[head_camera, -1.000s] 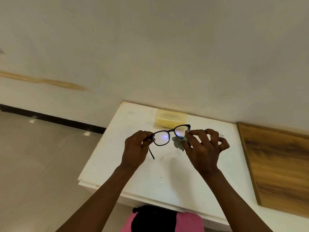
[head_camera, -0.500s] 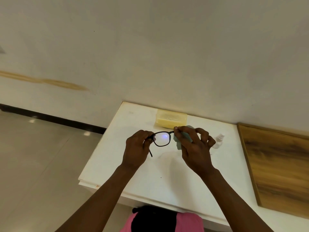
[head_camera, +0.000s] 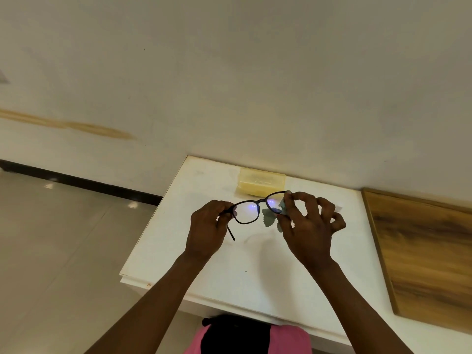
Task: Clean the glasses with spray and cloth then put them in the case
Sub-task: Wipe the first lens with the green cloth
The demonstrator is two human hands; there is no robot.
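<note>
A broad off-white wall (head_camera: pixel 255 85) fills the top of the view, with a black skirting strip (head_camera: pixel 84 183) along its foot and pale glossy floor tiles (head_camera: pixel 56 251) spreading to the left. Against that wall sits the white rectangular worktop (head_camera: pixel 255 267), and hard on its right edge lies a brown wood-grain panel (head_camera: pixel 421 254).

Both forearms reach up over the worktop from the bottom of the frame. The right hand (head_camera: pixel 310 227) is raised above the surface, thumb and forefinger pinching a small grey-green cleaning cloth (head_camera: pixel 270 217) onto the right lens; the grip is tight there, while the remaining fingers curl loosely behind. The left hand (head_camera: pixel 207 227) holds the other end, fingers curled round the frame at the left hinge, a firm pinching grip.

At the back of the worktop, touching the wall, rests a pale yellow translucent rectangular case (head_camera: pixel 261 183), lid down, just beyond the hands.

Between the two hands hang the black thin-rimmed glasses (head_camera: pixel 251 210), held in the air above the worktop, lenses facing the camera with small violet glints on each. The left temple arm is unfolded and points down toward the worktop. The cloth drapes below the right rim, part of it seen through the lens.
</note>
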